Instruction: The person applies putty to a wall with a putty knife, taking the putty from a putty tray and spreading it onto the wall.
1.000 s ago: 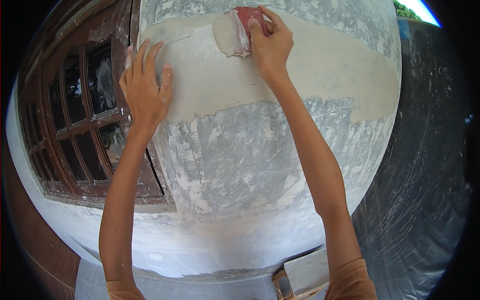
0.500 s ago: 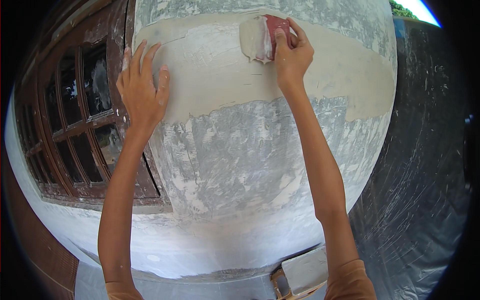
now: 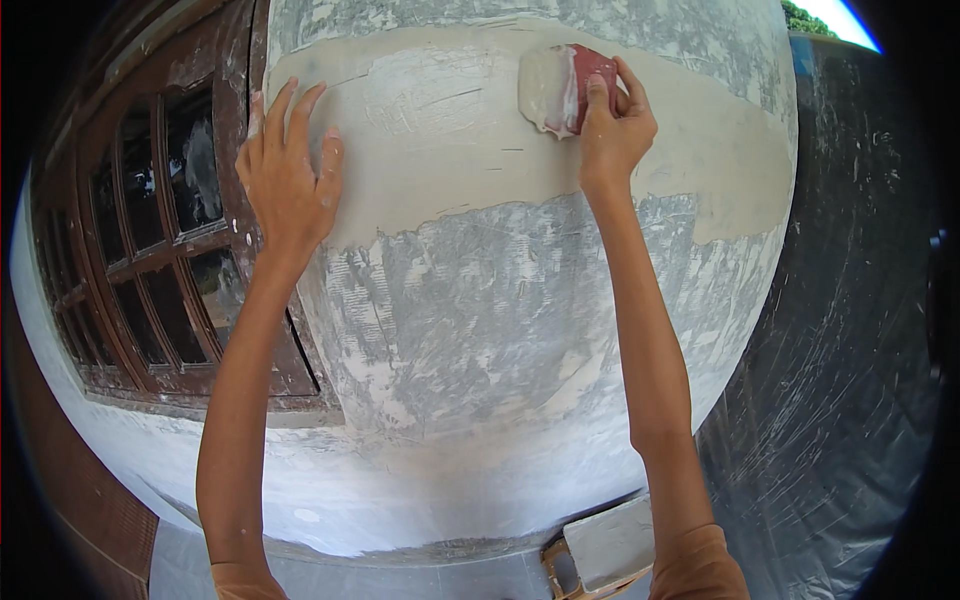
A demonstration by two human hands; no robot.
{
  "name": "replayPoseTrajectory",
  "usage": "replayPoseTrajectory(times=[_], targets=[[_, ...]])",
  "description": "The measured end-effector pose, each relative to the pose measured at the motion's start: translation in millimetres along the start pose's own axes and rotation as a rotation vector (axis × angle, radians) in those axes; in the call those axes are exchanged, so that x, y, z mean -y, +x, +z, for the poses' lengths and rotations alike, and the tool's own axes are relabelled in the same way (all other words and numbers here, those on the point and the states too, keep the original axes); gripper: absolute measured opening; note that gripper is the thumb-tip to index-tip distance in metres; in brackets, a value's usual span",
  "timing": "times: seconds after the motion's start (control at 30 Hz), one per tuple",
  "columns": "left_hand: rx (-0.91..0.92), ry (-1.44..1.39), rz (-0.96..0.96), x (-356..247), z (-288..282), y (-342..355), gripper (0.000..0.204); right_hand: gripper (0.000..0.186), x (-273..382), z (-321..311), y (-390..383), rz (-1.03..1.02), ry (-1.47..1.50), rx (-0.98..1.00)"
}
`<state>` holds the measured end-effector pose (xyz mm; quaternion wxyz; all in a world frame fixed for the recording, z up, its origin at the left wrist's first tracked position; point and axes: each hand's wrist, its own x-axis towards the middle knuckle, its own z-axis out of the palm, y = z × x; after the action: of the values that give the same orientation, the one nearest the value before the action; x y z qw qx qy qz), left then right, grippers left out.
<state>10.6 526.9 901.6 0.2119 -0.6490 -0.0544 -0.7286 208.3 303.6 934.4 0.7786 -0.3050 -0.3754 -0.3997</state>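
Your right hand (image 3: 615, 142) pinched the red scraper (image 3: 585, 65), pale putty (image 3: 543, 92) coating its left side; your left hand (image 3: 288, 190) spread wide near the brown window (image 3: 165, 250)!

A flat red spreader (image 3: 590, 62), tilted slightly, carries a thick pale lump of putty (image 3: 543, 92) on its left side, ragged at the bottom. It sits over a lightly scored beige coat (image 3: 430, 170) banding the patchy grey-and-white wall (image 3: 480, 310).
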Motion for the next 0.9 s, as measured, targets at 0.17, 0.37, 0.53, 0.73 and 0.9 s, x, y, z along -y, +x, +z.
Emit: replayPoseTrajectory(times=[0.17, 0.37, 0.53, 0.73, 0.9], targets=[[0.001, 0.037, -0.046, 9, 4, -2, 0.047, 0.036, 18, 6, -6, -0.034, 0.11, -0.016], [0.022, 0.041, -0.062, 8, 5, -8, 0.047, 0.038, 17, 67, -56, 0.028, 0.037, 0.319], [-0.009, 0.061, -0.037, 16, -5, -3, 0.047, 0.035, 8, 0, 6, 0.007, 0.029, -0.049], [-0.036, 0.022, -0.042, 6, 0, -2, 0.045, 0.036, 17, 47, -28, -0.092, 0.097, 0.354], [-0.037, 0.002, -0.029, 6, -3, -4, 0.045, 0.038, 15, 47, -6, -0.006, -0.062, 0.372]])
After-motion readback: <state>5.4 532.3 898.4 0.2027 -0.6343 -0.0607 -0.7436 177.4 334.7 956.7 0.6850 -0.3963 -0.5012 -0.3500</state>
